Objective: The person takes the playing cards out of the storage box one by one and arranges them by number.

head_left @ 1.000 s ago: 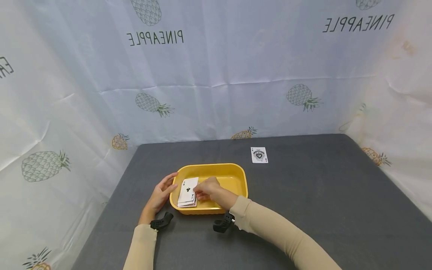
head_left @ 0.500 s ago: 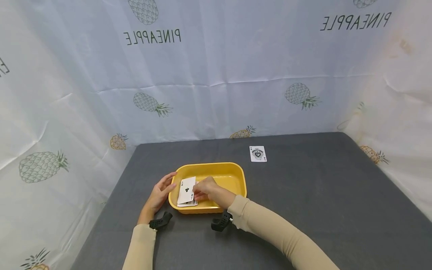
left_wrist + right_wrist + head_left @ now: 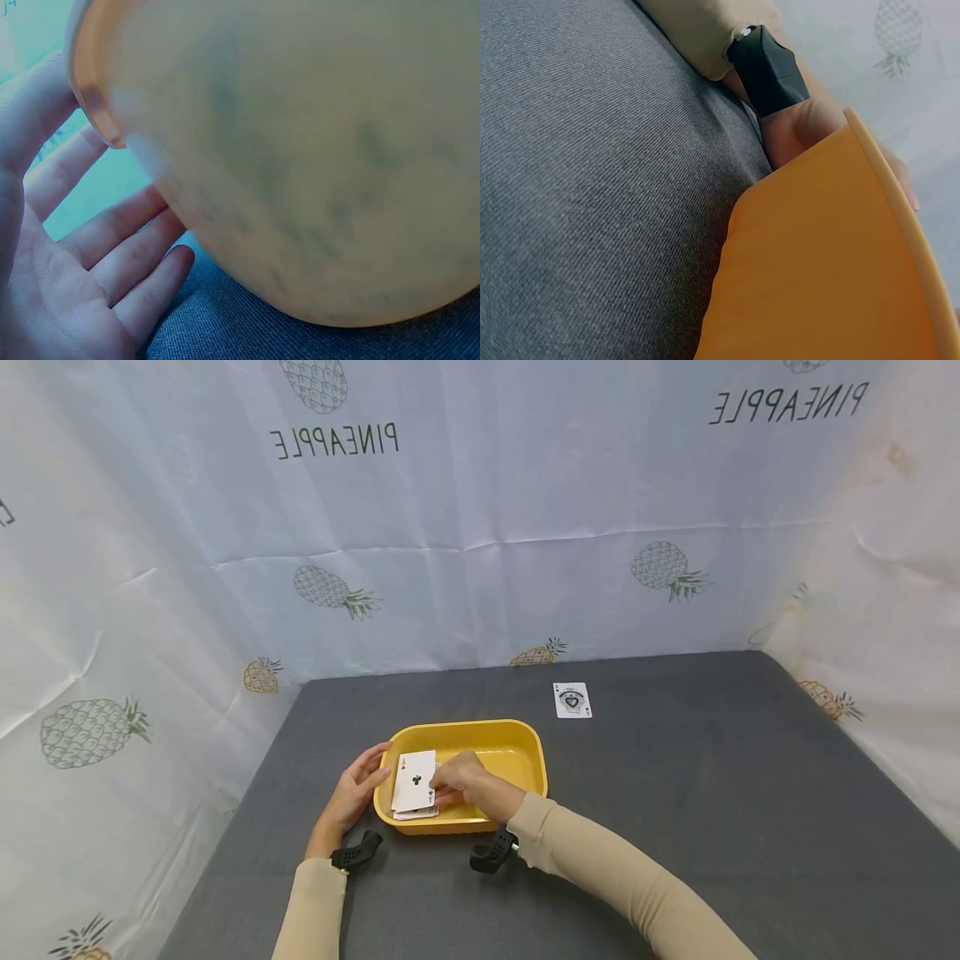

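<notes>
In the head view, a yellow plastic tray (image 3: 517, 765) sits on the dark table. My left hand (image 3: 357, 790) rests at its left end, thumb on the rim; the left wrist view has the fingers (image 3: 124, 225) extended against the outer wall. My right hand (image 3: 463, 777) reaches into the tray and pinches the right edge of an ace of clubs card (image 3: 414, 768) between thumb and fingers. Other playing cards (image 3: 417, 814) show beneath it. In the right wrist view the tray's wall (image 3: 825, 255) hides most of the right hand (image 3: 802, 131) and all the cards.
Beyond the tray, to the right, a playing card (image 3: 572, 701) with an ornate black emblem lies on the table (image 3: 675, 810). A white curtain (image 3: 480, 593) printed with pineapples hangs behind and beside the table. Black wrist devices (image 3: 491, 852) sit low over the cloth.
The ace of clubs has shifted and turned slightly under my right hand's fingers, uncovering more of the card below. My left hand and the tray hold their places.
</notes>
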`<action>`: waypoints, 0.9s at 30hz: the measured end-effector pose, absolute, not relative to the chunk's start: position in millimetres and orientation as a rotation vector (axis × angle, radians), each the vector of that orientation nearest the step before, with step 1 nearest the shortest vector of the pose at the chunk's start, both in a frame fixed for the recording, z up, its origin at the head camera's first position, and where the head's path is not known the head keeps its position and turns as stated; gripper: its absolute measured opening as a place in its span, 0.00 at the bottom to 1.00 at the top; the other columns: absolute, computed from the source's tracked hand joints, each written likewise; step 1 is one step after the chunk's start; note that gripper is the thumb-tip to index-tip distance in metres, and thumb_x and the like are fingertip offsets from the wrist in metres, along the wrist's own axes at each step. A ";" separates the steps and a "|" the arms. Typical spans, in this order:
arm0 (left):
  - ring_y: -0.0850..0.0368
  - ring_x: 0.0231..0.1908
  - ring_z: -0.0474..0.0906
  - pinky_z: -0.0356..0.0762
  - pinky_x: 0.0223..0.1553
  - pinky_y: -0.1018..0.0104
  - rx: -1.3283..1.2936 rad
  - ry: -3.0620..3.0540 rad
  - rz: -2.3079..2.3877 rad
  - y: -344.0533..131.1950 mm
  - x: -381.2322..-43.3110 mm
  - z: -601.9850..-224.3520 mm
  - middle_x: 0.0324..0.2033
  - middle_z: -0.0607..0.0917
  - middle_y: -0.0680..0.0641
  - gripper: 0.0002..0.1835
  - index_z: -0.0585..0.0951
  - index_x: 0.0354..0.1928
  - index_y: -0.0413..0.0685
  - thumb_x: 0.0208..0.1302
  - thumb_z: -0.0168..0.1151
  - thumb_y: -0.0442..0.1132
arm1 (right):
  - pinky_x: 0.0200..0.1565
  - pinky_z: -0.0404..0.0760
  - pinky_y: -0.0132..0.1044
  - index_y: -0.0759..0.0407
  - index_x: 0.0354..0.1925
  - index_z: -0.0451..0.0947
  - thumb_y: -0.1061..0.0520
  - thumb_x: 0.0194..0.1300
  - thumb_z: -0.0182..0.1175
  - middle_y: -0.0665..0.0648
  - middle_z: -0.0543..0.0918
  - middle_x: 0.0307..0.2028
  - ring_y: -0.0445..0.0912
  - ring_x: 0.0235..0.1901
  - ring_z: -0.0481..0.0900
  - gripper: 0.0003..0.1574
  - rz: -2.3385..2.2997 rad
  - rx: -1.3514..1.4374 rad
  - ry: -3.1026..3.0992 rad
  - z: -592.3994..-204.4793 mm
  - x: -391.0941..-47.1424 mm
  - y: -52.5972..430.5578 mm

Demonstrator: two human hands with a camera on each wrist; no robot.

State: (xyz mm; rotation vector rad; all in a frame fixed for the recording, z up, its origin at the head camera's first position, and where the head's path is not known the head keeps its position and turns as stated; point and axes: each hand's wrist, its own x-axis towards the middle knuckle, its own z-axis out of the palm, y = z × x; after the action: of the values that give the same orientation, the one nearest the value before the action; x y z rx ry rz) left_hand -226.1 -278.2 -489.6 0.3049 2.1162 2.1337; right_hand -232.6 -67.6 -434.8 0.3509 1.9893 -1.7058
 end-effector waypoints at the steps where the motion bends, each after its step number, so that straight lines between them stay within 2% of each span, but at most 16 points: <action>1: 0.75 0.52 0.76 0.77 0.50 0.78 0.303 2.117 2.132 -278.0 -225.8 -489.3 0.52 0.78 0.69 0.28 0.59 0.68 0.33 0.69 0.53 0.33 | 0.17 0.76 0.27 0.74 0.35 0.81 0.71 0.54 0.65 0.56 0.77 0.18 0.40 0.12 0.75 0.08 -1.693 0.360 2.003 -433.9 -232.4 -67.4; 10: 0.75 0.52 0.76 0.76 0.50 0.78 0.308 2.123 2.135 -278.1 -224.7 -488.2 0.52 0.78 0.69 0.26 0.62 0.68 0.37 0.69 0.53 0.33 | 0.19 0.78 0.28 0.74 0.36 0.81 0.71 0.53 0.66 0.56 0.77 0.17 0.40 0.12 0.76 0.10 -1.715 0.331 1.957 -431.1 -232.1 -63.1; 17: 0.77 0.52 0.75 0.75 0.51 0.79 0.289 2.150 2.104 -278.2 -224.1 -487.0 0.52 0.78 0.70 0.28 0.59 0.68 0.35 0.69 0.52 0.33 | 0.19 0.78 0.28 0.74 0.40 0.80 0.70 0.55 0.66 0.57 0.79 0.18 0.41 0.13 0.78 0.12 -1.714 0.281 1.933 -426.0 -232.9 -58.5; 27: 0.77 0.51 0.75 0.76 0.50 0.79 0.250 2.162 2.091 -276.7 -223.4 -485.9 0.50 0.78 0.72 0.28 0.60 0.68 0.35 0.69 0.53 0.34 | 0.30 0.82 0.27 0.72 0.39 0.81 0.64 0.61 0.59 0.55 0.81 0.27 0.40 0.23 0.79 0.11 -1.689 -0.067 1.944 -415.0 -225.6 -31.1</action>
State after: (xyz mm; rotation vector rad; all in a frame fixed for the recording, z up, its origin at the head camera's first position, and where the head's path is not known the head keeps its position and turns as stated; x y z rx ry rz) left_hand -223.4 -276.7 -485.9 0.2496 2.1623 2.0909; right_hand -225.6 -31.1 -415.0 -0.0670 1.9437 -1.6890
